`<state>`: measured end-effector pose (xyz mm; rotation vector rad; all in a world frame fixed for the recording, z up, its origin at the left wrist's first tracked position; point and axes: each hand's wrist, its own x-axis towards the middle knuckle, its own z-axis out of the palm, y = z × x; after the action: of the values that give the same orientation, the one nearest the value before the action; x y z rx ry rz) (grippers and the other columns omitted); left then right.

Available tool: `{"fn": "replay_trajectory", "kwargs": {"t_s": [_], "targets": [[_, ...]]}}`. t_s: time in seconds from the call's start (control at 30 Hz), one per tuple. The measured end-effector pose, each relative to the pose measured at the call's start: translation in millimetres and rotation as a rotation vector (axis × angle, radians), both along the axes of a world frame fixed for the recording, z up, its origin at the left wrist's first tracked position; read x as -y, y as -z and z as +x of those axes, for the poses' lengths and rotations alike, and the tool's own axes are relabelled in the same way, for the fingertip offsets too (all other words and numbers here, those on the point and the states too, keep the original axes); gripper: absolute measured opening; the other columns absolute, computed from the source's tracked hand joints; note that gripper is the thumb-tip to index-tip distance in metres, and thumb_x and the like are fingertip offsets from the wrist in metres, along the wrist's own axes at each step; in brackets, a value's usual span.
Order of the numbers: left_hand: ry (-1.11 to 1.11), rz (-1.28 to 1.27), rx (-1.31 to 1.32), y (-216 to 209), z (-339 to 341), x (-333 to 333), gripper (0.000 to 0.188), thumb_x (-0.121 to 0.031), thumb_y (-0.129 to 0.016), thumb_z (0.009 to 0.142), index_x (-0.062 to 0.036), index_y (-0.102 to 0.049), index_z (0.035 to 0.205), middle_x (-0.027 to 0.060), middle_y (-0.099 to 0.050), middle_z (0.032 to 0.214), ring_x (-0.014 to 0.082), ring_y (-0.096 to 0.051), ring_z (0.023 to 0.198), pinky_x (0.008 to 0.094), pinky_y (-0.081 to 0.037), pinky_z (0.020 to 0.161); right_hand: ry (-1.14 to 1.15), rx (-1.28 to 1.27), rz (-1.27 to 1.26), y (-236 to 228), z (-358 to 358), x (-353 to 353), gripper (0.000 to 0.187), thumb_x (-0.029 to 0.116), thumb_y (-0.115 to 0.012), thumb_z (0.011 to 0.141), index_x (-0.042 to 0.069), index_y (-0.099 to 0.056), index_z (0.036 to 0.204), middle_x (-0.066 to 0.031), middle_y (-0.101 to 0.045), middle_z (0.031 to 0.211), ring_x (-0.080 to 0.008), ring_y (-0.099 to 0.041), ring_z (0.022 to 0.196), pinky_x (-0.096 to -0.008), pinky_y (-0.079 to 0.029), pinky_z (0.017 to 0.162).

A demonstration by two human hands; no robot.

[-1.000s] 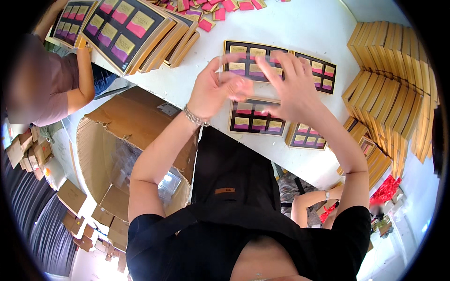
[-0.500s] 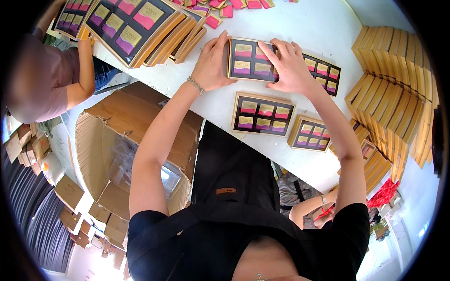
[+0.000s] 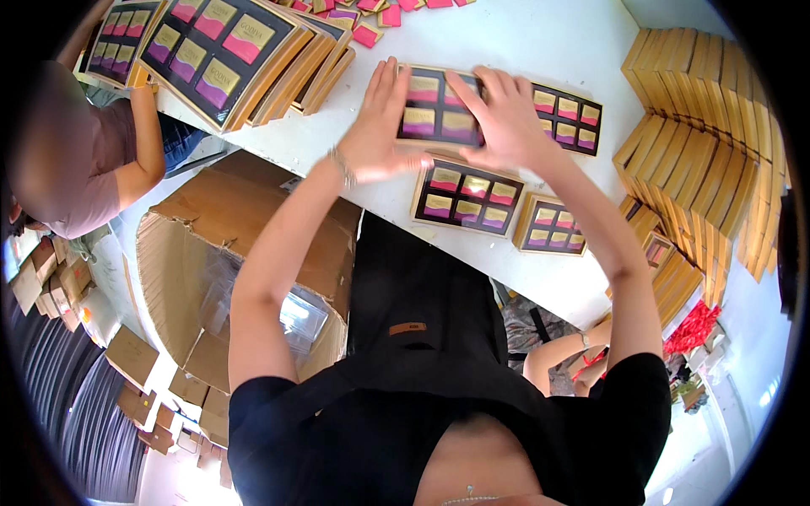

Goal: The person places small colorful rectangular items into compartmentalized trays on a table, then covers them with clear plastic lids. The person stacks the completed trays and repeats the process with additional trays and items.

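A flat box of gold, pink and purple square packets (image 3: 426,118) is held between my hands over the white table. My left hand (image 3: 380,126) lies along its left side, fingers stretched along the edge and thumb at the near edge. My right hand (image 3: 513,118) spans its right part and hides the packets there; both hands are a little blurred. Just nearer lies a similar filled box (image 3: 468,198), with a smaller-looking one (image 3: 550,226) to its right. Another filled box (image 3: 567,118) shows partly behind my right hand.
Stacked filled boxes (image 3: 224,59) stand at the far left, loose square packets (image 3: 367,34) beyond. Rows of gold-edged boxes (image 3: 692,164) line the right. An open cardboard carton (image 3: 253,202) stands below the table's edge. A co-worker (image 3: 101,152) is at left; another person's arm (image 3: 557,363) shows lower right.
The box and my hands have shifted slightly left in the picture, as has the whole scene. The box now reaches closer to the one in front of it.
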<state>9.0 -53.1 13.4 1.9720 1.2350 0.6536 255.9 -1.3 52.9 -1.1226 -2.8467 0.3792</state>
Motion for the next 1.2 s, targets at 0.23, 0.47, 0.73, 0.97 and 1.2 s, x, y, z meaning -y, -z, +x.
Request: {"fn": "replay_trajectory", "kwargs": {"t_s": [0.23, 0.47, 0.73, 0.97, 1.2], "targets": [[0.138, -0.073, -0.141, -43, 29, 94, 0.119, -0.051, -0.085, 0.057, -0.0177, -0.024, 0.154, 0.0267, -0.007, 0.159, 0.0503, -0.007, 0.145, 0.0707, -0.016, 0.109, 0.173, 0.050, -0.158, -47, 31, 109, 0.111, 0.033, -0.087, 0.046, 0.019, -0.039, 0.146, -0.0195, -0.042, 0.132, -0.0373, -0.042, 0.122, -0.0545, -0.031, 0.094], [0.110, 0.098, -0.046, 11, 40, 102, 0.084, 0.012, -0.063, 0.068, -0.0156, -0.043, 0.144, 0.0406, -0.023, 0.147, 0.0506, -0.049, 0.124, 0.0395, -0.052, 0.094, 0.119, -0.046, -0.325, -29, 46, 86, 0.111, 0.064, -0.077, 0.065, 0.013, -0.028, 0.151, -0.0260, -0.031, 0.148, -0.0422, -0.030, 0.138, -0.0619, -0.025, 0.106], [0.145, 0.016, -0.200, -11, -14, -7, 0.086, 0.017, -0.053, 0.070, -0.0248, -0.044, 0.144, 0.0231, -0.031, 0.153, 0.0434, -0.059, 0.114, 0.0373, -0.057, 0.084, 0.455, -0.090, 0.312, 47, -25, -197, 0.122, 0.045, -0.082, 0.066, 0.003, -0.010, 0.154, -0.0249, -0.010, 0.158, -0.0495, -0.008, 0.145, -0.0695, -0.021, 0.109], [0.391, 0.216, -0.330, -75, 73, 11, 0.083, -0.034, -0.084, 0.062, -0.0363, -0.050, 0.137, 0.0095, -0.028, 0.158, 0.0343, -0.022, 0.147, 0.0758, -0.017, 0.104, 0.695, -0.246, 0.003, 15, -10, -225, 0.123, 0.048, -0.084, 0.059, 0.006, -0.017, 0.153, -0.0263, -0.023, 0.152, -0.0467, -0.020, 0.141, -0.0659, -0.024, 0.108], [0.285, 0.470, -0.456, -28, 52, -12, 0.055, -0.017, -0.080, 0.064, -0.0297, -0.063, 0.115, 0.0015, -0.043, 0.150, 0.0320, -0.037, 0.140, 0.0734, -0.027, 0.100, 0.222, -0.083, 0.100, -33, 135, -45, 0.097, 0.020, -0.084, 0.062, 0.033, -0.038, 0.147, -0.0107, -0.031, 0.154, -0.0361, -0.029, 0.140, -0.0578, -0.021, 0.114]]}}
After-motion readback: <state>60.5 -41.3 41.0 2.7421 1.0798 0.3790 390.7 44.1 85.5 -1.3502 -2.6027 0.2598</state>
